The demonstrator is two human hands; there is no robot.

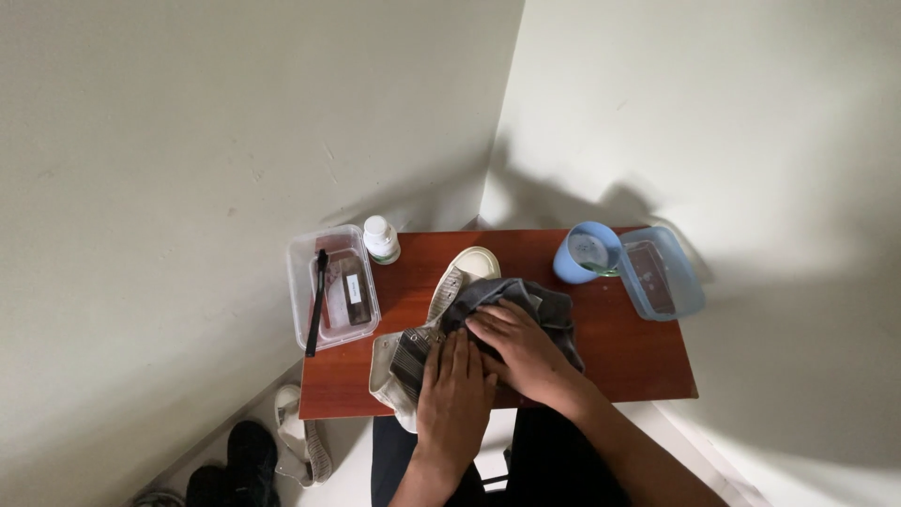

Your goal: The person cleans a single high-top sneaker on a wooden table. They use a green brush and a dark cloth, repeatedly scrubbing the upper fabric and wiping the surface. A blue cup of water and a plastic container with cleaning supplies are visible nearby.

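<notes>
Both hands, left [457, 383] and right [519, 345], press flat, fingers open, on a soft grey cloth [526, 302] covering a stiff pale shoe [450, 291], best gripped mid-sole.

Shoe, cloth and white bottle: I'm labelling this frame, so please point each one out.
shoe [472, 263], head view, on its pale toe cap.
cloth [526, 299], head view, on the grey fold above the hands.
white bottle [380, 238], head view, on its body below the cap.
</notes>
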